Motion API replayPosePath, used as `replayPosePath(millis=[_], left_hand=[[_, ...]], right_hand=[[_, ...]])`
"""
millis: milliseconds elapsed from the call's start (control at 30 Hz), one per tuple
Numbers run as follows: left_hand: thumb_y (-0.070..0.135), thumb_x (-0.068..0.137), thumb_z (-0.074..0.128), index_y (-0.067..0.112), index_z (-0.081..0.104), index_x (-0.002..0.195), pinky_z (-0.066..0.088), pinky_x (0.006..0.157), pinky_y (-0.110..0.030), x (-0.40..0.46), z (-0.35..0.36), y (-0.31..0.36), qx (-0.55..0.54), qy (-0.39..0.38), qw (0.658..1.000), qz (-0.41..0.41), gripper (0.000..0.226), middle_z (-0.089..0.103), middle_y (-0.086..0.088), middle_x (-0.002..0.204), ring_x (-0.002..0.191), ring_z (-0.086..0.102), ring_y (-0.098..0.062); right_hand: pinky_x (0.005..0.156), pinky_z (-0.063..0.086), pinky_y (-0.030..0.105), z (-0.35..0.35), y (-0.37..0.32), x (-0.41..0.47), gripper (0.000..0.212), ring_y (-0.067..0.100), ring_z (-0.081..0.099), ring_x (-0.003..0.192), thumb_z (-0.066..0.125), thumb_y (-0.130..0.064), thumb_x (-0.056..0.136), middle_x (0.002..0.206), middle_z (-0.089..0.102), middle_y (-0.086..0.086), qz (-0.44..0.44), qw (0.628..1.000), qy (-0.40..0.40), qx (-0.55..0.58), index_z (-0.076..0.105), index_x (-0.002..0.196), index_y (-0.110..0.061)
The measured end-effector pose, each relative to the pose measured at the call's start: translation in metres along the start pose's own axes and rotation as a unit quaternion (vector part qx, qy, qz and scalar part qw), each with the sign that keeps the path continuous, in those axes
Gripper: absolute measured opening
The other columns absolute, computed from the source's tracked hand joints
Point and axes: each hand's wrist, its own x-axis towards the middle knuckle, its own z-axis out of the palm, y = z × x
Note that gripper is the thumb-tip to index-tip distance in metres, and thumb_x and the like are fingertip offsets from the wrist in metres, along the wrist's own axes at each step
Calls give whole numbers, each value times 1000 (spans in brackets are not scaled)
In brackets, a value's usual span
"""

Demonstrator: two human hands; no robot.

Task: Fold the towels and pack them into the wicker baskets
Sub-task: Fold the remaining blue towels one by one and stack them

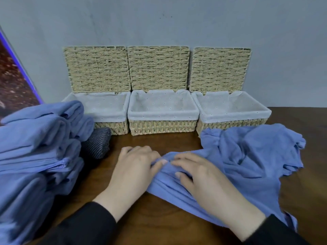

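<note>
A crumpled blue towel (251, 156) lies on the right half of the wooden table (141, 209). My left hand (134, 167) pinches the towel's bunched left end between thumb and fingers. My right hand (200, 177) lies on top of the same bunched cloth, fingers curled into it. Three wicker baskets with white liners stand in a row against the wall, lids up: left (113, 128), middle (162, 128), right (230, 124). All three hold nothing. A pile of blue towels (35, 147) sits at the left.
A dark striped cloth (97, 144) lies between the towel pile and the left basket. A slanted board with a purple edge (16, 76) leans at the far left. The grey wall (177, 23) stands right behind the baskets.
</note>
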Motion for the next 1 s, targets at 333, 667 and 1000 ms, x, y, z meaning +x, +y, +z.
replayPosePath(millis=[333,667,1000], left_hand=[[53,95,43,30,60,74,46,73,-35,-6,-20,-7,-33,65,997,-5,36,59,13,75,69,58,-8],[35,104,52,32,63,131,45,93,-13,3,-25,17,-190,42,980,45,30,62,24,120,113,57,5],[17,96,60,37,51,144,39,89,-3,52,-38,13,-184,-315,931,26,53,63,19,127,108,57,10]], right_hand=[[81,46,32,-21,1,-3,43,13,54,89,48,-66,93,88,56,-8,160,976,-59,-137,56,86,-25],[79,51,35,-4,4,-4,9,8,58,90,59,-24,97,97,58,-14,-5,999,-11,48,66,92,-22],[79,51,33,-12,-5,-9,5,4,58,94,57,-31,100,105,57,-19,-86,986,-29,139,60,96,-30]])
